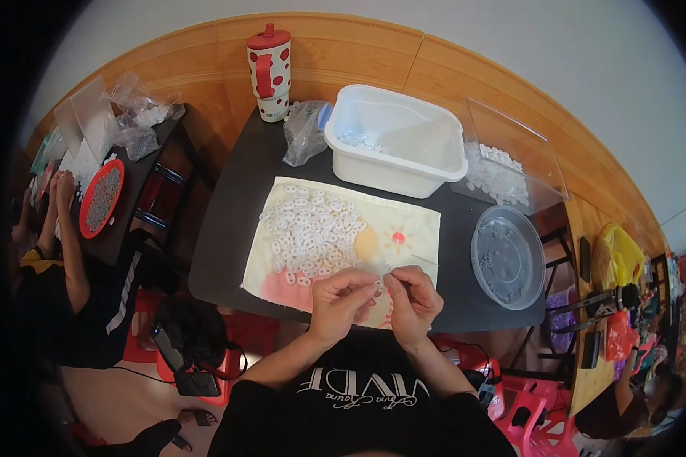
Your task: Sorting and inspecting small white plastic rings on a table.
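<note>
Over the near edge of a cream cloth (423,228), my left hand (338,303) and my right hand (415,305) meet, thumbs and fingertips pinched. Between them is a small white plastic piece (380,285), mostly covered by the fingers. To the left of my hands a loose pile of white two-holed oval plastic pieces (309,232) is spread on the cloth. Beyond the cloth stands a white plastic tub (396,177) with small pale pieces (366,142) at its bottom. A round clear shallow container (508,259) lies to the right, with small clear bits in it.
A clear box (537,179) holding white pieces (499,171) stands at the far right of the dark table (225,228). A spotted tumbler (270,76) and a plastic bag (305,133) are at the back left. Another person's hands (62,186) work near a red tray (91,221) at a neighbouring table.
</note>
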`<state>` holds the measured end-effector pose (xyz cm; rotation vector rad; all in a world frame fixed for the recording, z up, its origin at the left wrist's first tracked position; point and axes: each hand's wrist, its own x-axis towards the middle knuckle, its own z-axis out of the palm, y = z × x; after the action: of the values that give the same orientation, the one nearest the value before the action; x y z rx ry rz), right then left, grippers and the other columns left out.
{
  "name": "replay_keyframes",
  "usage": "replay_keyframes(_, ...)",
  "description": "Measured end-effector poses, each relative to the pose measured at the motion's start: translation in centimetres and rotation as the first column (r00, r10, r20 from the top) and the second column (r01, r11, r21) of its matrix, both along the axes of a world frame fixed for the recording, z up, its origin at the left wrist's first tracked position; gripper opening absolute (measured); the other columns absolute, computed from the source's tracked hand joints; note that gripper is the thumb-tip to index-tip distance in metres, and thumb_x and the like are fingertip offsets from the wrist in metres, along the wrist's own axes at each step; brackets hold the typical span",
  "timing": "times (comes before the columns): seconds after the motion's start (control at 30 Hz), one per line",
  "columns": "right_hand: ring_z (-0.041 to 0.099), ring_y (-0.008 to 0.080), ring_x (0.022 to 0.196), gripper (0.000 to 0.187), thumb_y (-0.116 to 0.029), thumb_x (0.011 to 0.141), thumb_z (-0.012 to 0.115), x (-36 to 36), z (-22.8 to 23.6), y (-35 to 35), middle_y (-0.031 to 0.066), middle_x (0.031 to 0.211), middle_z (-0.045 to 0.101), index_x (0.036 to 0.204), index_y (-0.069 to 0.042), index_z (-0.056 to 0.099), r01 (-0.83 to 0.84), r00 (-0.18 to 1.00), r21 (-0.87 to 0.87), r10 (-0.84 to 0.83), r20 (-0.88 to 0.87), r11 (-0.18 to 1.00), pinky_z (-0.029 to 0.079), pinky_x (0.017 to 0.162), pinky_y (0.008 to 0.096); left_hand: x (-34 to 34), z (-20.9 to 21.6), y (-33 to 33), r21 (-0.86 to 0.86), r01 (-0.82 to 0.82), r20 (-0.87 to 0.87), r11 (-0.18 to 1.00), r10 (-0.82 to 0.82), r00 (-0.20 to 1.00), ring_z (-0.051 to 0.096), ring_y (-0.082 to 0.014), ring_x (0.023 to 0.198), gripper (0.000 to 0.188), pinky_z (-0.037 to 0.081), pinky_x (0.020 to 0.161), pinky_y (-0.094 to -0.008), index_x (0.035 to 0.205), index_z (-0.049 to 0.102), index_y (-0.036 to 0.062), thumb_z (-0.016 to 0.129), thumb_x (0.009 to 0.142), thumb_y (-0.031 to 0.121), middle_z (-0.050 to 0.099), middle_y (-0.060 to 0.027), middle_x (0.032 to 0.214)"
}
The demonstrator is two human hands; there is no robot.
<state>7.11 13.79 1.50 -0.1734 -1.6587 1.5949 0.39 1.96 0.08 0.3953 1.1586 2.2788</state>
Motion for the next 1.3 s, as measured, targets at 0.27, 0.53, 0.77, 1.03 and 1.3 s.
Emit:
replay_keyframes(0.27,0.056,0.0117,0.077,0.015,0.015,0.084,0.066,-0.2,0.1,-0.1,0.0092,0.089,0.063,0.095,0.005,0.064,0.055,0.999,0.236,-0.054,-0.010,0.970,0.044,0.068,0.0224,0.4,-0.1,0.5,0.019,-0.093,-0.133,0.996,0.094,0.987,0.061,-0.0066,0.063,0.012,0.041,0.042,-0.0194,0.101,0.070,0.0011,0.066,0.091,-0.002,0.068,-0.0062,0.087)
replay_keyframes(0.53,0.058,0.0158,0.068,0.017,0.015,0.084,0.066,-0.8,-1.3,-0.7,0.0108,0.081,0.064,0.094,0.002,0.064,0.137,0.990,0.278,-0.123,-0.064,0.951,0.044,0.058,0.0251,1.1,-0.9,1.3,0.078,-0.174,-0.088,0.982,0.181,0.980,0.064,-0.0092,0.072,0.011,0.054,0.064,-0.0228,0.099,0.070,-0.0014,0.066,0.090,-0.004,0.068,-0.0063,0.089)
replay_keyframes(0.77,0.058,0.0111,0.078,0.013,0.012,0.089,0.061,-0.5,-0.4,-0.1,0.0072,0.089,0.063,0.099,0.004,0.064,-0.015,0.999,0.108,0.011,0.043,0.994,0.045,0.069,0.0220,0.8,-0.8,1.2,0.055,-0.145,-0.040,0.988,0.147,0.988,0.064,-0.0106,0.074,0.014,0.053,0.067,-0.0228,0.103,0.069,-0.0025,0.065,0.090,-0.006,0.068,-0.0074,0.091)
replay_keyframes(1.03,0.061,0.0123,0.083,0.010,0.004,0.092,0.062,-0.2,1.1,4.4,0.0086,0.094,0.065,0.102,0.005,0.065,-0.013,0.970,0.123,-0.017,0.241,0.992,0.048,0.077,0.0251,-0.1,-1.2,-0.9,0.028,-0.189,-0.157,0.981,0.191,0.969,0.062,-0.0120,0.077,0.019,0.052,0.066,-0.0236,0.107,0.069,-0.0048,0.063,0.089,-0.009,0.065,-0.0090,0.096)
replay_keyframes(1.3,0.057,0.0334,0.086,0.019,0.001,0.076,0.070,-3.5,2.4,3.4,0.0132,0.091,0.057,0.094,-0.001,0.067,-0.299,0.923,0.784,-0.044,0.383,0.544,0.047,0.073,0.0417,-1.9,-1.0,-4.0,0.012,-0.262,-0.267,0.965,0.256,0.929,0.061,-0.0106,0.087,0.022,0.050,0.074,-0.0221,0.108,0.067,-0.0043,0.063,0.088,-0.011,0.063,-0.0078,0.100)
